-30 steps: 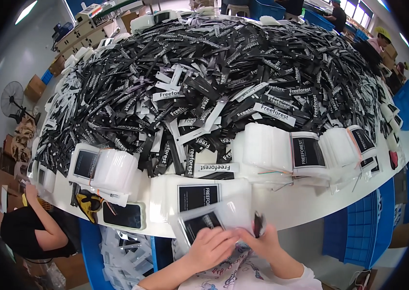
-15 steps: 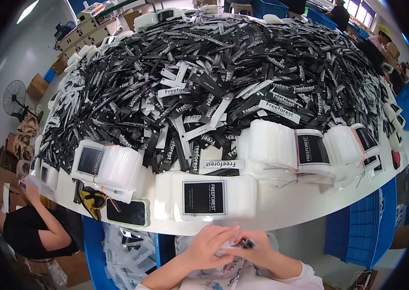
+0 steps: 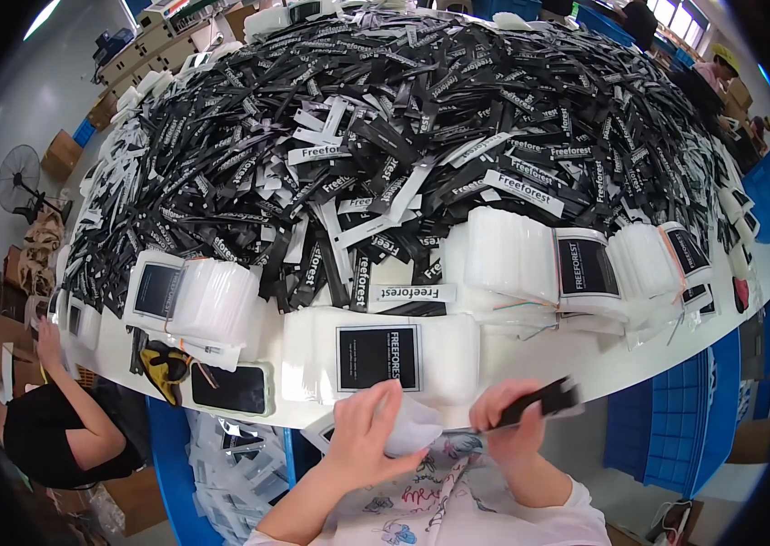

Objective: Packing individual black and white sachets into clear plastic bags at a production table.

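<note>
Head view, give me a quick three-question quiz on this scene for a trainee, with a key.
1. Which hand holds the dark flat packets?
2. True or false: the phone lies to the left of the front bag stack.
3. Fill in the colour: the bin at lower left, below the table edge, is ____.

Key:
1. The right hand.
2. True.
3. Blue.

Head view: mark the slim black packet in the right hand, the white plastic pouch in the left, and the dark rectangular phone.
Slim black packet (image 3: 555, 398), head view: its outer end.
White plastic pouch (image 3: 415, 427), head view: exposed side.
Dark rectangular phone (image 3: 230, 389), head view: screen.
</note>
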The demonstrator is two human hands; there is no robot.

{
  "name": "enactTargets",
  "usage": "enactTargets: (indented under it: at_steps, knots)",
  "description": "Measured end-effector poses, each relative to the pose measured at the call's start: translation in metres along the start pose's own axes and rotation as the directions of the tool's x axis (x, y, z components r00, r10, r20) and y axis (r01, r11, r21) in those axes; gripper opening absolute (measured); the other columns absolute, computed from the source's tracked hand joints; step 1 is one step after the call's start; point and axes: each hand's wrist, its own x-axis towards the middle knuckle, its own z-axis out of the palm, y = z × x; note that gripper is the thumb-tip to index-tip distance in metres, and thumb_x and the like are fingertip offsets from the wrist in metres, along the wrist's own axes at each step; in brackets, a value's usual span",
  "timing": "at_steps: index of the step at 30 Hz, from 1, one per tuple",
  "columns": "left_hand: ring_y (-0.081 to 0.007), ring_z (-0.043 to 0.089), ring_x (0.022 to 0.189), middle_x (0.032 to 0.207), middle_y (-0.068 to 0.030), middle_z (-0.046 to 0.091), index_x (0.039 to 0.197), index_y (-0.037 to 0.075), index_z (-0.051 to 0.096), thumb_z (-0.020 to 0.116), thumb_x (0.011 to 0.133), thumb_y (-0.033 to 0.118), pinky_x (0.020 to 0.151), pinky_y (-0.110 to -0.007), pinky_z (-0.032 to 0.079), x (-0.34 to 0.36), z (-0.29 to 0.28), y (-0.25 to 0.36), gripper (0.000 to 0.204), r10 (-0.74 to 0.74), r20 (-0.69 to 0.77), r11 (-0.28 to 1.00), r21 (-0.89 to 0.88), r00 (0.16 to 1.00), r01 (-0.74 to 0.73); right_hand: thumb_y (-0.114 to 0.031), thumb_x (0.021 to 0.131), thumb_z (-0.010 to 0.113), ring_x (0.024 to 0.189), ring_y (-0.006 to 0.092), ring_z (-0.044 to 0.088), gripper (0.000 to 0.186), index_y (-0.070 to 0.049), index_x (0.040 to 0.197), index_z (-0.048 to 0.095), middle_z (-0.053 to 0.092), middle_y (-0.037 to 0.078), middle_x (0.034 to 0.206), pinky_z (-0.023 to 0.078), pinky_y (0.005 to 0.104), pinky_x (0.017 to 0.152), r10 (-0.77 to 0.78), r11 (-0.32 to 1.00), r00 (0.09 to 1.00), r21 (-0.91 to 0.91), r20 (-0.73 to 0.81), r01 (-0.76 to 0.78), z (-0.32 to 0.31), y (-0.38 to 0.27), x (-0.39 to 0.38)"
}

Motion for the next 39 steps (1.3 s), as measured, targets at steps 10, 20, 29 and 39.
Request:
enactTargets:
  at_steps: [10,20,29,39]
  knots:
    - [-0.0304,0.041,0.099,0.118,-0.0203,0.038,0.126,-0.008,0.027,0.073,0.047,0.045,0.078,-0.039,0.029,-0.003,0.027,0.000,0.105,0.120,-0.216,0.987,-0.082,0.969,-0.140,-0.013,0.081,0.056,0.123,0.0271,0.028,0.042,0.005,0.118,0.045,0.038,0.011,0.130,0.013,0.0419,0.103,0.109,0.898,0.907,-0.431,0.407,0.086,0.015,-0.020,0.016]
    - [-0.0276,0.044,0.095,0.117,-0.0173,0.041,0.128,-0.004,0.029,0.073,0.050,0.041,0.076,-0.037,0.031,0.008,0.012,-0.002,0.100,0.121,-0.055,0.993,-0.009,0.991,-0.121,-0.026,0.065,0.070,0.085,0.0187,0.053,0.028,-0.010,0.087,0.064,0.059,-0.002,0.076,0.034,0.0359,0.085,-0.160,0.356,0.852,-0.777,0.498,0.520,0.008,-0.019,0.008]
    - [-0.0233,0.059,0.082,0.096,-0.0139,0.057,0.135,0.000,0.014,0.079,0.057,0.019,0.066,-0.030,0.047,0.012,-0.014,-0.010,0.103,-0.246,0.333,0.864,-0.350,0.910,0.362,-0.013,0.072,0.065,0.091,0.0173,0.055,0.013,-0.010,0.084,0.061,0.060,0.000,0.092,0.033,0.0415,0.089,0.046,0.449,0.817,-0.743,0.574,0.497,0.000,-0.020,0.015]
    - [-0.0085,0.058,0.069,0.080,-0.0060,0.064,0.117,0.000,0.048,0.073,0.066,0.010,0.059,-0.022,0.046,0.006,-0.011,0.000,0.058,-0.410,0.227,0.596,-0.667,0.883,0.448,-0.013,0.070,0.069,0.076,0.0206,0.056,0.029,-0.005,0.095,0.056,0.059,0.006,0.083,0.040,0.0363,0.079,-0.271,0.565,0.925,-0.735,0.265,0.376,0.014,-0.020,0.029]
